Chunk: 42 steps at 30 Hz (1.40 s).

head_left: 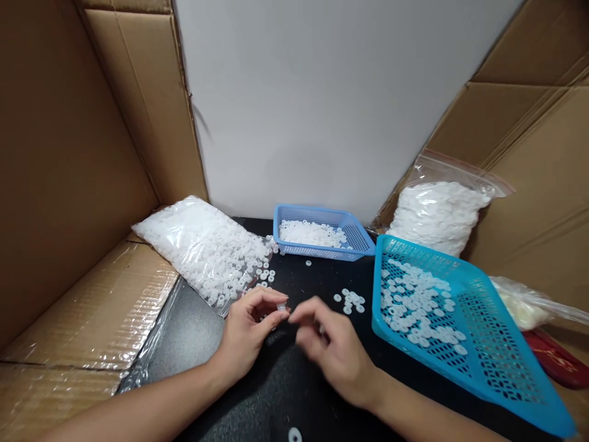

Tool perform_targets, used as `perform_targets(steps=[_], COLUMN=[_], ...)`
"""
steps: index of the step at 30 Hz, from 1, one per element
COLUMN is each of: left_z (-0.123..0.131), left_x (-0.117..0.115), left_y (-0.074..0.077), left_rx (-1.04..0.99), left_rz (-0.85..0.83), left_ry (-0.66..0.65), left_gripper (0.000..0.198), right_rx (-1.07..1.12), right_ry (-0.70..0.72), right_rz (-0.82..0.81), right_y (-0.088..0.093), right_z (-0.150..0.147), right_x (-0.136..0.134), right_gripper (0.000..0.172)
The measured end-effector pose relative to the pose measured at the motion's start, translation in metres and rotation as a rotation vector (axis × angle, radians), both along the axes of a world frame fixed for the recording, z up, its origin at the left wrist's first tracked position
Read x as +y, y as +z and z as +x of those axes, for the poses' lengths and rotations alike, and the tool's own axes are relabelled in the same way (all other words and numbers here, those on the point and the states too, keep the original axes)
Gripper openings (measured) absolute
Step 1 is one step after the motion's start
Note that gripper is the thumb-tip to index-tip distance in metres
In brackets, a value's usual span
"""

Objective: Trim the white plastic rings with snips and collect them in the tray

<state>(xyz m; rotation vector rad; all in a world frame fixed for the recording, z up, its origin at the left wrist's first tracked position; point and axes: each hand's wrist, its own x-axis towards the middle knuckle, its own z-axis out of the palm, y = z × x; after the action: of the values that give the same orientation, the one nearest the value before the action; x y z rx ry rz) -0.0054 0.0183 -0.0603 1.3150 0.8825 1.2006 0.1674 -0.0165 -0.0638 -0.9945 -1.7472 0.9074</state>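
My left hand point(251, 334) is closed in a pinch on a small white plastic ring point(281, 306) at its fingertips. My right hand point(329, 347) is right beside it, fingers curled, with the forefinger tip touching or nearly touching the same ring; I cannot make out whether it holds anything of its own. Both hands hover over the black mat point(276, 393). A small cluster of loose white rings point(350, 301) lies just right of the hands. More loose rings point(265, 273) lie by the mouth of a clear bag point(202, 245).
A small blue basket point(356, 236) with white rings stands at the back. A larger teal basket point(488, 362) with several rings sits tilted at the right. Another full bag point(437, 215) leans at the back right. Cardboard walls point(69, 172) enclose both sides. One ring point(294, 436) lies near me.
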Motion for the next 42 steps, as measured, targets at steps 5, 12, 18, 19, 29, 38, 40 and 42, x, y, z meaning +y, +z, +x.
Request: perform_targets(steps=[5,12,18,19,29,38,40,42], left_z=[-0.004,-0.003,-0.001,-0.001,0.001,-0.006,-0.009,-0.012], left_x=[0.005,0.015,0.020,0.020,0.004,-0.014,-0.017,-0.021], left_y=[-0.004,-0.013,-0.010,-0.008,0.017,0.040,0.047,0.053], left_rx=[0.030,0.061,0.075,0.070,-0.070,-0.210,-0.238,-0.268], left_rz=[0.095,0.160,0.167,0.164,0.043,-0.018,-0.018,-0.016], left_ry=[0.044,0.021,-0.018,-0.023,-0.191,-0.390,-0.427,-0.437], left_gripper=[0.009,0.013,0.015,0.015,0.021,0.015,0.015,0.013], right_rx=[-0.699,-0.800,-0.740,-0.732,-1.004,-0.733,-0.630,-0.609], right_ry=[0.308,0.341,0.299,0.299,0.057,-0.006,0.093,0.264], right_rz=[0.644,0.637,0.472,0.414,-0.478,-0.504,-0.518,-0.450], right_y=[-0.024,-0.043,-0.001,0.004,-0.093,-0.024,0.011,0.045], right_z=[-0.021,-0.026,0.003,0.009,-0.001,0.047,0.056,0.061], right_x=[-0.038,-0.033,-0.064,-0.079,-0.160,-0.154,-0.146,-0.127], right_gripper=[0.050,0.023,0.015,0.014,0.044,0.033,0.029,0.022])
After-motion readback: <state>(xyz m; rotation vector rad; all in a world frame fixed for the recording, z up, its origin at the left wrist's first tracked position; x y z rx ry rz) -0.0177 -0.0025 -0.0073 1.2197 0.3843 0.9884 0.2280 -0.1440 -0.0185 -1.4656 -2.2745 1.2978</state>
